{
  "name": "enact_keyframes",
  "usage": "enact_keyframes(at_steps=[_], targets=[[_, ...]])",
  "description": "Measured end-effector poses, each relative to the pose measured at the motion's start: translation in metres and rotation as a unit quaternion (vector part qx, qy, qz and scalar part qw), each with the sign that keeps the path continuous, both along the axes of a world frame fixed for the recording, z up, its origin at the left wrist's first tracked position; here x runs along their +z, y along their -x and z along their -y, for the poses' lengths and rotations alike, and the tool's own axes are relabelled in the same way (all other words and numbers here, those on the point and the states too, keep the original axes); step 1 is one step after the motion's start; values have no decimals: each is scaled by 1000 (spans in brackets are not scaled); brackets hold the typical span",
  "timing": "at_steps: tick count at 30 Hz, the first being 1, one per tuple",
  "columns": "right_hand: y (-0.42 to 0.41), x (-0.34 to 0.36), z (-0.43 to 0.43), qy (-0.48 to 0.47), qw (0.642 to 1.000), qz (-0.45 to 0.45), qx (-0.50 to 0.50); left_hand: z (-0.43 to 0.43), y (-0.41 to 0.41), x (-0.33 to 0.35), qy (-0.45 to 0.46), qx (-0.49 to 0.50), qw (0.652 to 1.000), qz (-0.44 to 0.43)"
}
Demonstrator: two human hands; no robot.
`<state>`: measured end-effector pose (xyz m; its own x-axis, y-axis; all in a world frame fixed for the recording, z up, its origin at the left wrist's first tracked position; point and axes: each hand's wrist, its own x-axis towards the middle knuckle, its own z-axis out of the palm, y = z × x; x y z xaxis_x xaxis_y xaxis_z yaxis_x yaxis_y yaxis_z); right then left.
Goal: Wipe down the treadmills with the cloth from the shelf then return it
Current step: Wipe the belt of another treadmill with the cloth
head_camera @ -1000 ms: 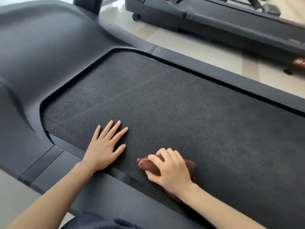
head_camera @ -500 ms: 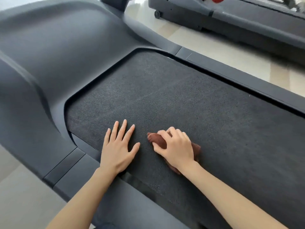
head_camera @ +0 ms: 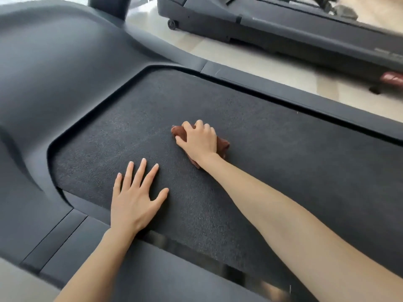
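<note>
The cloth [head_camera: 222,144], a reddish-brown bunched rag, lies on the running belt [head_camera: 283,171] of the near treadmill [head_camera: 54,73], roughly midway across the belt's width and a short way back from its curved front end. The right hand [head_camera: 199,140] presses down on top of the cloth, fingers curled around its front edge and gripping it, so that only the rag's ends show on either side of the hand and beneath the wrist. The left hand [head_camera: 134,201] rests nearer the camera than the cloth, flat on the belt with fingers spread open and holding nothing, its heel at the belt's near edge beside the side rail [head_camera: 72,243]. Both forearms are bare. Beyond the cloth, past the belt's far rail [head_camera: 327,105], a strip of pale floor [head_camera: 250,59] separates this machine from a second treadmill [head_camera: 294,29], which sits on a small wheel [head_camera: 171,23]. Pale lettering marks that machine's side at the far right, too blurred to read, and a reddish part [head_camera: 392,77] shows below it.
</note>
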<state>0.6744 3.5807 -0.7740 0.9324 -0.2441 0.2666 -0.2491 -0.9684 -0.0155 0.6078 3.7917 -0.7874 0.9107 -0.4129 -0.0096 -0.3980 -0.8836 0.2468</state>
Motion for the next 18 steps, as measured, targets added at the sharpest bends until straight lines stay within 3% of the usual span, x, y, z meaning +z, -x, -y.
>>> enact_keyframes(at_steps=[9, 13, 18], targets=[[213, 2, -9, -49, 990, 32, 129, -3, 4, 3, 26, -28, 999, -8], [292, -2, 27, -25, 995, 60, 77, 3, 38, 5, 17, -114, 993, -10], [362, 4, 57, -22, 999, 22, -15, 28, 112, 10, -10, -192, 981, -26]])
